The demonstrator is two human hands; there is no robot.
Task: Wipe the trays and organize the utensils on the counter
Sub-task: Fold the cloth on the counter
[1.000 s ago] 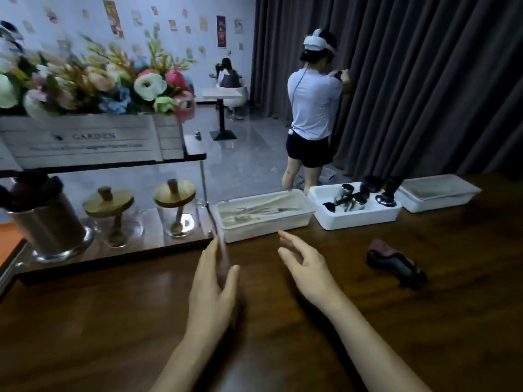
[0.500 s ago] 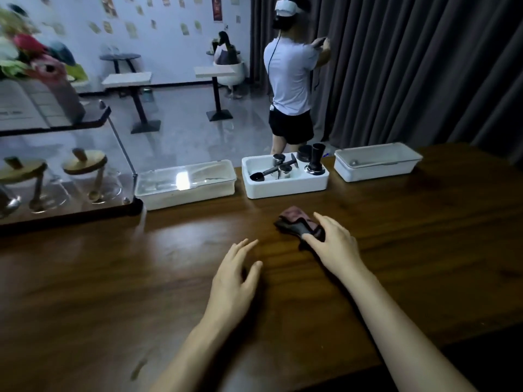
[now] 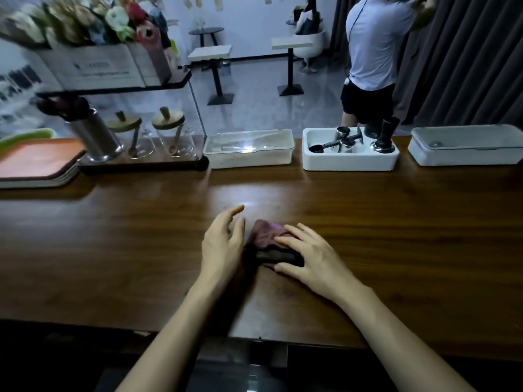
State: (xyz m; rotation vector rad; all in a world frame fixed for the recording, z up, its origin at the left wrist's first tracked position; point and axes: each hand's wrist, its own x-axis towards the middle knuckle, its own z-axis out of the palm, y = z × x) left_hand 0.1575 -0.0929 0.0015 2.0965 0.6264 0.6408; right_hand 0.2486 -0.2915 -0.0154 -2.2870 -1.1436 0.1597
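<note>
A folded maroon and dark cloth [image 3: 264,236] lies on the wooden counter [image 3: 113,236] in front of me. My right hand [image 3: 311,258] lies over its right half, fingers on top and thumb at its near edge, gripping it. Beside the cloth's left edge, my left hand [image 3: 223,244] has relaxed fingers and holds nothing. Orange and pale trays [image 3: 36,162] are stacked at the far left. Along the counter's back edge, an open white bin [image 3: 349,164] holds dark and metal utensils [image 3: 339,142].
A clear-lidded bin [image 3: 249,149] and a lidded white bin [image 3: 464,148] flank the open one. A two-tier rack [image 3: 141,165] at back left carries glass jars, a steel canister and a flower box. A person [image 3: 373,52] stands beyond the counter by dark curtains.
My view tilted down and swung left. The right hand pulled the cloth toward the counter's middle and settled over it; my left hand moved up beside the cloth.
</note>
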